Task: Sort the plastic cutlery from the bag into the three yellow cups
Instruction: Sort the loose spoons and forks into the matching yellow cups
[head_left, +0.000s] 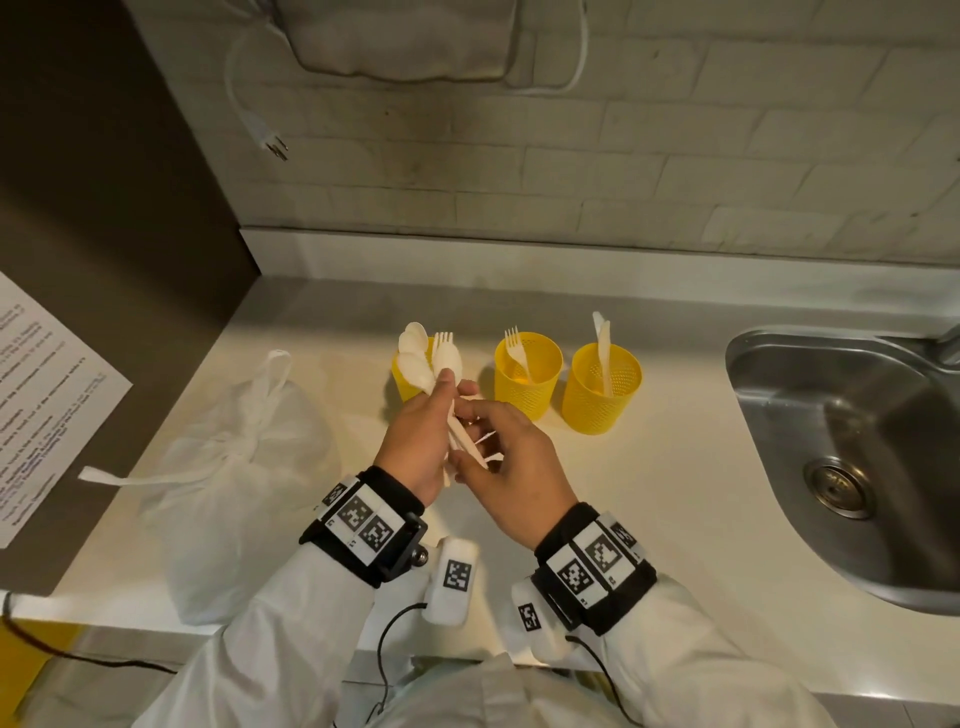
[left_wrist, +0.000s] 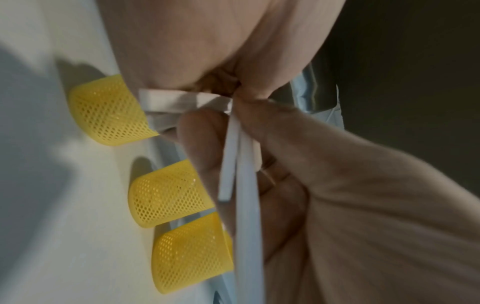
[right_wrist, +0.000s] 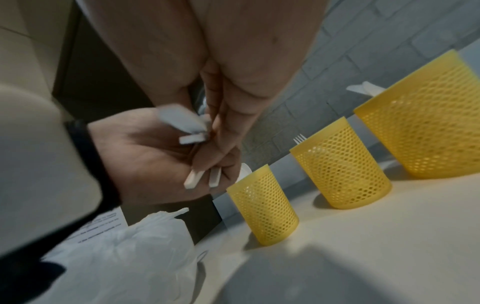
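Observation:
My left hand (head_left: 449, 392) grips a bundle of white plastic cutlery (head_left: 434, 364), spoon bowls and fork tines pointing up, in front of the left yellow cup (head_left: 402, 382). My right hand (head_left: 475, 439) pinches the handles (left_wrist: 241, 164) at the bundle's lower end. The middle cup (head_left: 527, 384) holds a fork (head_left: 517, 348). Knives (head_left: 602, 343) stand in the right cup (head_left: 597, 400). In the right wrist view a spoon bowl (right_wrist: 245, 170) shows above the left cup (right_wrist: 262, 205). The white bag (head_left: 234, 467) lies slumped on the counter to the left.
A steel sink (head_left: 857, 441) is set into the counter on the right. A dark panel with a printed sheet (head_left: 41, 405) stands at the left. A plug (head_left: 270, 140) hangs on a cord against the brick wall behind the cups.

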